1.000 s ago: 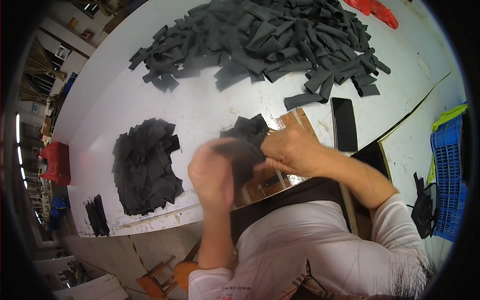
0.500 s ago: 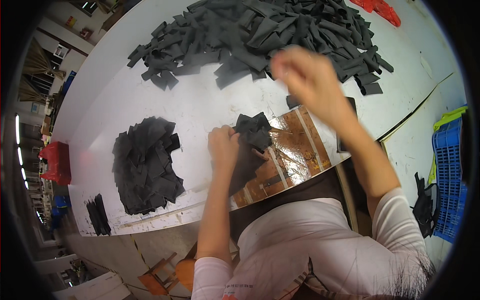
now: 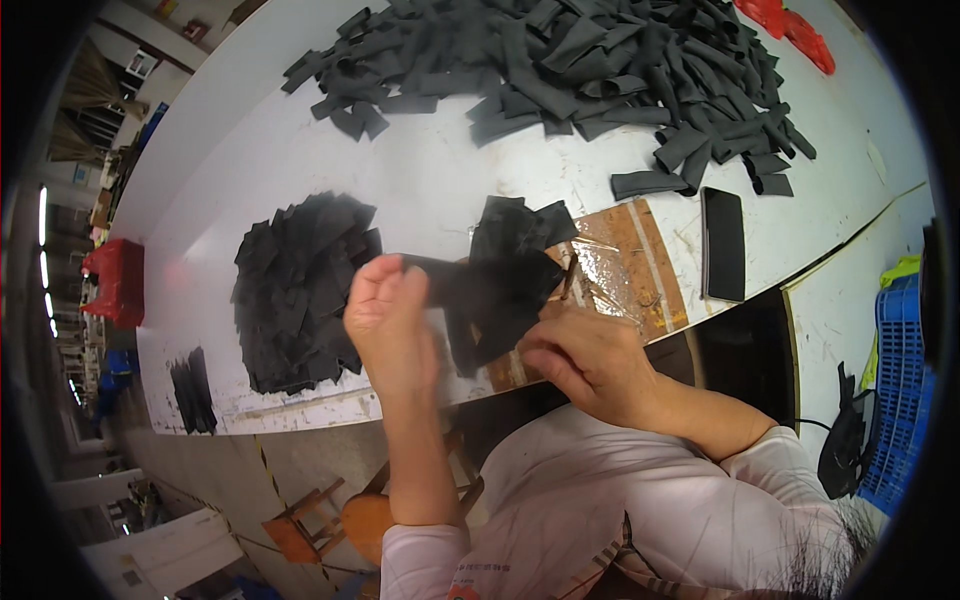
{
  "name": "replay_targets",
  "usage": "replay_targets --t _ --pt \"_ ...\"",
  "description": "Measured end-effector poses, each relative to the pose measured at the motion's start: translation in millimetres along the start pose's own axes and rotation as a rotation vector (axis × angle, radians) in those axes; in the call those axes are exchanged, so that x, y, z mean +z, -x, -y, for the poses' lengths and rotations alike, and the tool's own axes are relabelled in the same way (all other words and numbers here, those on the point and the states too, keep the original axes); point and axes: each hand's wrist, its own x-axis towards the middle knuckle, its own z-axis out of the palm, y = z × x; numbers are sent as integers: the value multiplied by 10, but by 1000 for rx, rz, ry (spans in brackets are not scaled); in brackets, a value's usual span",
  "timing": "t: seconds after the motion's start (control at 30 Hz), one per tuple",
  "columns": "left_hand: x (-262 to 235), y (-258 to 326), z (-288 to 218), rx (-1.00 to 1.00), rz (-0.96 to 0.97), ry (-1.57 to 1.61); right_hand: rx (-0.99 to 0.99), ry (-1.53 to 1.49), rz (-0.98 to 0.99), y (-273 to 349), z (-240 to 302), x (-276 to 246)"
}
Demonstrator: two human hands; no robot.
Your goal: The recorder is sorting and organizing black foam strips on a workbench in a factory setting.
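My left hand [image 3: 388, 315], slightly blurred, is closed on one end of a dark fabric strip [image 3: 445, 283]. The strip stretches rightward over other black fabric pieces [image 3: 510, 235] on a brown board [image 3: 655, 262]. Just right of and below the strip, my right hand [image 3: 597, 367] has its fingers curled in; whether it pinches an edge of the fabric is hidden. A thin dark pointed thing [image 3: 571, 275] stands above that hand on the board. Left of my left hand lies a heap of flattened black fabric pieces [image 3: 300, 290].
A large pile of dark fabric tubes [image 3: 590, 60] covers the far side of the white table [image 3: 430, 170]. A phone [image 3: 723, 245] lies right of the board. A small black stack [image 3: 193, 392] sits at the left edge. A blue crate [image 3: 898, 390] stands at far right.
My right hand has come back from the far pile to the board, near my body. My left hand has lifted and shifted left, drawing the strip with it. The phone is now uncovered.
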Motion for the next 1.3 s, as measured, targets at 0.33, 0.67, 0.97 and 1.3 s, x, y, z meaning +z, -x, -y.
replay_targets --t 0.33,0.67,0.97,1.3 --pt "70 336 -77 -311 144 -273 199 -205 -27 -52 47 -23" --pt "56 371 -82 -432 351 -178 468 -669 250 1 -138 -115" --pt "132 230 -351 -653 662 -528 250 -404 512 -88 -156 -253" --pt "91 257 -369 -773 690 -490 136 -316 677 -140 -171 -205"
